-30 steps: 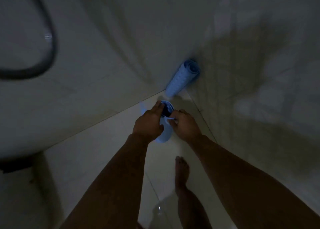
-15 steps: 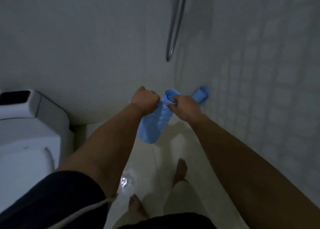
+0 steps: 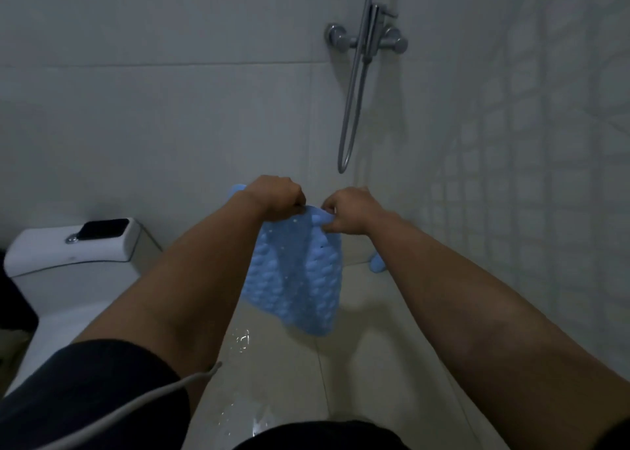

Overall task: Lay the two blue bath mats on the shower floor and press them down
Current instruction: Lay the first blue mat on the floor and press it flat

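Note:
A light blue bath mat (image 3: 300,279) with raised bumps hangs partly unrolled in the air above the shower floor (image 3: 368,364). My left hand (image 3: 276,197) grips its top edge on the left, and my right hand (image 3: 347,212) pinches the top edge on the right. The mat's right side is still curled into a roll. The second blue mat (image 3: 377,263) stays rolled in the far corner by the wall, mostly hidden behind my right forearm.
A white toilet (image 3: 75,255) with a dark object on its tank stands at the left. A chrome shower mixer (image 3: 368,38) and hose (image 3: 351,115) hang on the back wall. A small-tiled wall (image 3: 545,176) runs along the right. Water glints on the floor.
The mat has been lifted from the floor and is unrolling, hanging wider between my hands. My hands have moved apart, and my view has tilted up toward the wall.

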